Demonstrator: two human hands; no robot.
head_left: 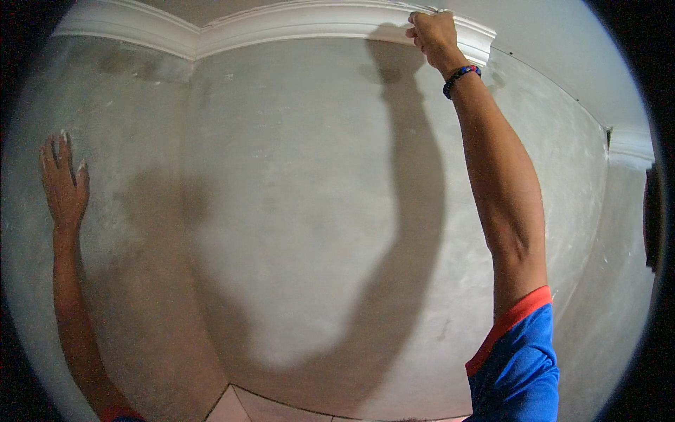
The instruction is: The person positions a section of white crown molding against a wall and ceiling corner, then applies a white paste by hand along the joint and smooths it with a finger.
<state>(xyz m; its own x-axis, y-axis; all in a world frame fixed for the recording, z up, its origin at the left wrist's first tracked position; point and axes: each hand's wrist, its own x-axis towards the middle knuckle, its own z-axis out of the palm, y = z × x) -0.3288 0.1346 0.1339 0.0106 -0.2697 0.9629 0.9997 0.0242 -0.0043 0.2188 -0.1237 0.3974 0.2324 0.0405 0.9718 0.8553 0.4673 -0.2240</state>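
Wall: grey, patchy, shadowed
Cornice: white, along the wall's top, meeting the ceiling
Left hand: fingers spread against wall
Right hand: fingers curled at cornice; cannot tell if grasping

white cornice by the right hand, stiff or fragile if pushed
The cornice is likely stiff, its ridged profile running lengthwise along the wall. Its free end near the right hand may chip, since its edges are exposed.

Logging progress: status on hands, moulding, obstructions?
Right hand at white moulding. Left hand spread at grey side wall. Arm shadow across back wall; no obstruction visible.
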